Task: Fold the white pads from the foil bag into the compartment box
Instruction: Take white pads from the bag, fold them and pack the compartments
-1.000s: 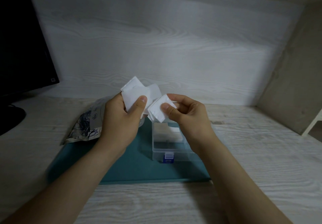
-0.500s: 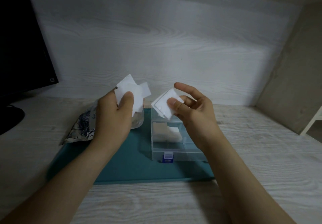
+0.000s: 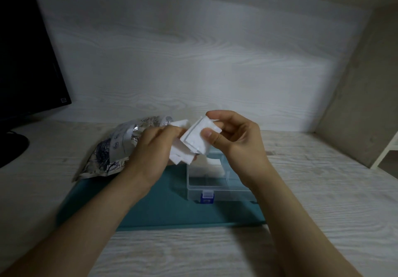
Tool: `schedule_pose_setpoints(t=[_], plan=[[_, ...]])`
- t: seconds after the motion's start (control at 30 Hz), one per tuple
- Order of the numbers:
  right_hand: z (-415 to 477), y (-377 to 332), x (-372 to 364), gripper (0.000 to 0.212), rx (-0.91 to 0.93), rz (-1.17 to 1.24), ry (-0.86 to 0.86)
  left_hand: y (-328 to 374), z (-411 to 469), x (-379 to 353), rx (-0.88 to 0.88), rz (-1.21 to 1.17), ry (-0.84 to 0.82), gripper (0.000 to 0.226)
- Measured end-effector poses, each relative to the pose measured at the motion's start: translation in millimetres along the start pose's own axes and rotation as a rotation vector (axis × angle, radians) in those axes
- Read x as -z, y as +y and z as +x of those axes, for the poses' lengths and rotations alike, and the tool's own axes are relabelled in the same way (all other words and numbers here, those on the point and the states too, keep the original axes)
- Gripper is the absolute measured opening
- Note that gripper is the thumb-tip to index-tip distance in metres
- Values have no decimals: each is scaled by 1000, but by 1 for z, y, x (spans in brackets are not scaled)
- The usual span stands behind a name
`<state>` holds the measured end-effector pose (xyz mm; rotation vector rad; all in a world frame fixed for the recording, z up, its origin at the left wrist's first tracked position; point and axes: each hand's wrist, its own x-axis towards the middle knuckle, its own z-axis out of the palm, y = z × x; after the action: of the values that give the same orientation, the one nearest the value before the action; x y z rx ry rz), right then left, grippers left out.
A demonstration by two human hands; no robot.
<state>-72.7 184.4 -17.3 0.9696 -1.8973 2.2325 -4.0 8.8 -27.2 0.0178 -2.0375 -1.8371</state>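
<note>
My right hand [image 3: 234,141] pinches a folded white pad [image 3: 197,137] between thumb and fingers, held above the back of the clear compartment box [image 3: 217,188]. My left hand [image 3: 154,149] grips a small bunch of loose white pads [image 3: 179,156], their corners sticking out above and below the fingers and touching the folded pad. The box is open, has a blue latch at its front, and a white pad lies in a back compartment. The printed foil bag [image 3: 114,149] lies left of the box, partly behind my left hand.
A teal mat [image 3: 163,210] lies under the box and the bag's edge on a pale wood-grain desk [image 3: 323,190]. A dark monitor [image 3: 25,61] with its round stand is at far left. A wood-grain wall panel runs behind; a beige side wall closes off the right.
My left hand came down and right with its bunch of pads until it met the folded pad. The right hand's fingers curled in over the folded pad. The foil bag is now more exposed.
</note>
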Motion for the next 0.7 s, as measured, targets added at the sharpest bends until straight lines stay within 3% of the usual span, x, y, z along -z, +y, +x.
schedule_pose_setpoints(t=[0.33,0.47,0.7], plan=[[2,5,0,31,30,-129,56,2,-3,-4,12,-63,-44,37],[0,3,-2,32,32,-115,46,2,-6,-3,-132,90,-71,26],[3,4,3,17,76,-63,246,-7,1,1,-198,132,111,26]])
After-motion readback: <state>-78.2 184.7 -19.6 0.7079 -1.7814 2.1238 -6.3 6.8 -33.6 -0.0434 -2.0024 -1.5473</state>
